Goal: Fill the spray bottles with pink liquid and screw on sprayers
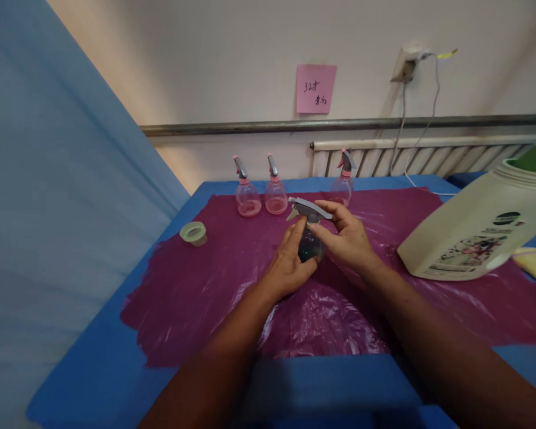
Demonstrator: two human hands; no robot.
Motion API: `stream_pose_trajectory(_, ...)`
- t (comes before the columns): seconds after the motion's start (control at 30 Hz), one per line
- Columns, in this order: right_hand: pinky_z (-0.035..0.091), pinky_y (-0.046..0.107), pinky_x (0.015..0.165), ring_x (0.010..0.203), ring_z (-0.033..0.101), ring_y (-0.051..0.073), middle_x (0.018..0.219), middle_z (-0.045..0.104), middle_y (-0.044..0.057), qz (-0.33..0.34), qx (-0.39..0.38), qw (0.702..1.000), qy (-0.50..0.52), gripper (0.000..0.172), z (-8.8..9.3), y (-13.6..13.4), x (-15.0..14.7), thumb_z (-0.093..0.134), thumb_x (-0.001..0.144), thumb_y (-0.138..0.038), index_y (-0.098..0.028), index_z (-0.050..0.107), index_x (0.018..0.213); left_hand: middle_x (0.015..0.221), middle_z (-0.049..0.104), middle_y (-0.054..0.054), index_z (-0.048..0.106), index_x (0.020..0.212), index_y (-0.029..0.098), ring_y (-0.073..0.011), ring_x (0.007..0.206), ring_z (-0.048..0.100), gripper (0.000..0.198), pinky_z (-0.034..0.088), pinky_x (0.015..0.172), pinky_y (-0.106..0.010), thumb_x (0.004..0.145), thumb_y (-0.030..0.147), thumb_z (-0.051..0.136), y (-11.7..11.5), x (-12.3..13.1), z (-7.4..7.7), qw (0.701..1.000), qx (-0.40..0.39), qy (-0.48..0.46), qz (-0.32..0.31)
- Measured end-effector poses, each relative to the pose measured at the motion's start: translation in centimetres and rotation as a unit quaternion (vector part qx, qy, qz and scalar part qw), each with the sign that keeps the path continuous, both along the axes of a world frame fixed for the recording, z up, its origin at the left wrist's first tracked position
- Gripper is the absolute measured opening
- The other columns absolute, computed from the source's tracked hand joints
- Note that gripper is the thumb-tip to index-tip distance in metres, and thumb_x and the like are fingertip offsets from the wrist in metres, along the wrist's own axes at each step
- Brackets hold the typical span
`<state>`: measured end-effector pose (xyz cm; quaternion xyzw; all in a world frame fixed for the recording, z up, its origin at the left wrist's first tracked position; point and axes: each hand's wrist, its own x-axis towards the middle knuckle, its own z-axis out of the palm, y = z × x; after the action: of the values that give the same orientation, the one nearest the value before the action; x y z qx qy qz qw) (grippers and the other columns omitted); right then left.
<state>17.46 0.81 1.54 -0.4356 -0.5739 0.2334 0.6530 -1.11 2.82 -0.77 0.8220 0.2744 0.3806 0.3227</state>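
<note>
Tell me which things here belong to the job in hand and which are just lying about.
Likely in the job:
spray bottle, left hand at its body, right hand at its top
purple sheet

Untouched, perhaps just lying about:
three other spray bottles
pale cup
cream jug
pink note, on wall

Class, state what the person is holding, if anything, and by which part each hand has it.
A spray bottle: the left hand holds it by the body, the right hand at the spray head.

Dimly lit; plastic sheet (205,292) glints; edges seem blurred.
</note>
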Motion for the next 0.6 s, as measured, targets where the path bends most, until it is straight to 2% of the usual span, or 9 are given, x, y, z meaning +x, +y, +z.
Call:
stream_pose_trajectory(0.17, 0.058, 0.05, 0.113, 0.117, 0.075, 0.027, 0.126, 0.08, 0.006, -0.025, 0.0, 1.0, 0.001, 0.049, 0.24, 0.47, -0.39, 0.092, 0.083, -0.037, -0.028, 0.074, 0.127, 0.175, 0.047, -0.013, 0.019, 0.182, 0.036, -0.0375, 0.161, 0.048, 0.105, 0.043, 0.134, -0.06, 0.096, 0.022, 0.077, -0.06, 0.11, 0.24, 1.0, 0.0, 0.008, 0.001)
stream_pose_trajectory(0.27, 0.057, 0.05, 0.116, 0.125, 0.073, 0.028, 0.135, 0.078, 0.008, -0.004, -0.004, 1.0, 0.011, 0.057, 0.0, 0.4, -0.24, 0.093, 0.083, -0.04, -0.028, 0.072, 0.134, 0.175, 0.047, -0.013, 0.019, 0.182, 0.036, -0.0379, 0.161, 0.047, 0.105, 0.042, 0.134, -0.062, 0.095, 0.023, 0.077, 0.08, 0.11, 0.01, 1.0, 0.0, 0.01, 0.005)
stream_pose_trajectory(0.4, 0.054, 0.05, 0.123, 0.137, 0.071, 0.028, 0.153, 0.072, 0.01, 0.06, -0.019, 0.998, 0.014, 0.06, -0.55, -0.13, 0.14, 0.078, 0.098, -0.038, -0.03, 0.063, 0.156, 0.177, 0.043, -0.014, 0.019, 0.182, 0.037, -0.0388, 0.163, 0.045, 0.105, 0.04, 0.135, -0.062, 0.096, 0.025, 0.078, 0.11, 0.01, 0.02, 1.0, -0.004, 0.008, -0.005)
stream_pose_trajectory(0.47, 0.054, 0.05, 0.123, 0.136, 0.072, 0.028, 0.151, 0.074, 0.01, 0.067, -0.024, 0.997, 0.019, 0.058, -0.66, -0.33, 0.2, 0.076, 0.1, -0.037, -0.029, 0.064, 0.156, 0.177, 0.043, -0.014, 0.019, 0.182, 0.036, -0.0392, 0.162, 0.046, 0.105, 0.041, 0.135, -0.062, 0.096, 0.024, 0.077, 0.04, 0.0, 0.24, 1.0, -0.006, 0.006, -0.008)
stream_pose_trajectory(0.6, 0.055, 0.049, 0.121, 0.131, 0.074, 0.028, 0.144, 0.077, 0.009, 0.024, -0.016, 1.0, 0.006, 0.054, -0.45, -0.3, 0.11, 0.085, 0.093, -0.035, -0.028, 0.07, 0.144, 0.175, 0.045, -0.016, 0.02, 0.182, 0.033, -0.0395, 0.159, 0.049, 0.103, 0.043, 0.133, -0.062, 0.096, 0.025, 0.077, -0.13, 0.12, 0.71, 1.0, -0.01, 0.013, -0.007)
